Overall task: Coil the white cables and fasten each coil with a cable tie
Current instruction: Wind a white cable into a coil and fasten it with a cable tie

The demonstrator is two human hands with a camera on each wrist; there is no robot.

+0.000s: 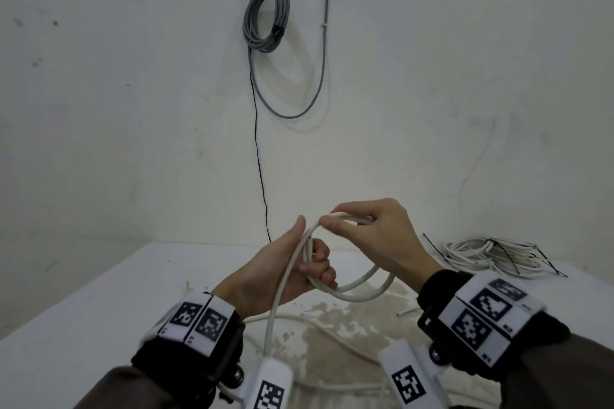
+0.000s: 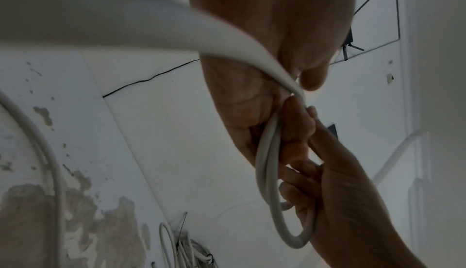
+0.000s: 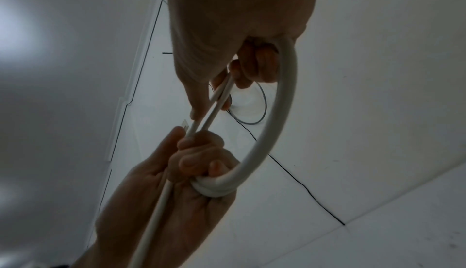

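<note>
a plain white wall stands at the far side, scuffed with small dark marks and faint smudges. a grey cable coil hangs on it near the middle, with a long grey loop sagging below. a thin black wire runs straight down the wall to the far edge of the white table. the tabletop paint has flaked away near the middle, leaving a brownish worn patch. the light is dim, even and cool, without hard shadows. two pale fittings sit high on the wall, cut off by the top edge.
</note>
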